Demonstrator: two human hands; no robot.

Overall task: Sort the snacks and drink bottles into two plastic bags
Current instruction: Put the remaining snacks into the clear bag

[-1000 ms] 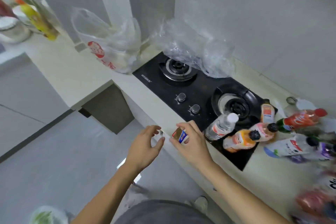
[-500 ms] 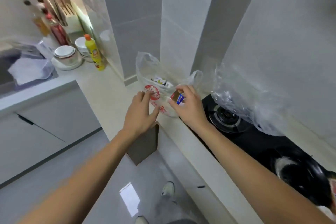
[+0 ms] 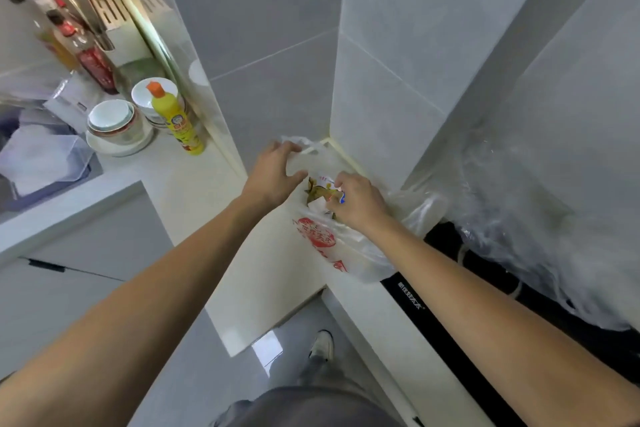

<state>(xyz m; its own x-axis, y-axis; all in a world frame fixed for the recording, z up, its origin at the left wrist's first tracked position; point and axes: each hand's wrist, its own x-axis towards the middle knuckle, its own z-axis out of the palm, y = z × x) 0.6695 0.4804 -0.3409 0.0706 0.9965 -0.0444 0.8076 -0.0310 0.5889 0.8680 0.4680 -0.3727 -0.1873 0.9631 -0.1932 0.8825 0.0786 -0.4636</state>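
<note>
A translucent plastic bag with red print [image 3: 322,243] lies on the pale counter in the wall corner. My left hand [image 3: 273,173] grips the bag's upper rim and holds its mouth apart. My right hand [image 3: 356,201] is at the bag's mouth, fingers closed on a small snack packet [image 3: 337,196] with a blue and white edge. Inside the bag lies another snack with a yellow-green wrapper [image 3: 320,189]. A second, clear plastic bag [image 3: 540,232] is heaped over the black stove at the right. No drink bottles are in view.
A yellow detergent bottle [image 3: 175,118], stacked bowls [image 3: 116,123] and sauce bottles [image 3: 91,59] stand at the back left. A sink with a clear tub [image 3: 45,163] is far left. The black stove [image 3: 460,319] runs along the right. Walls close in behind the bag.
My view swung left from the stove and bottles to the printed bag. Both hands moved forward to it: the left took its rim, the right carried the small packet to its mouth.
</note>
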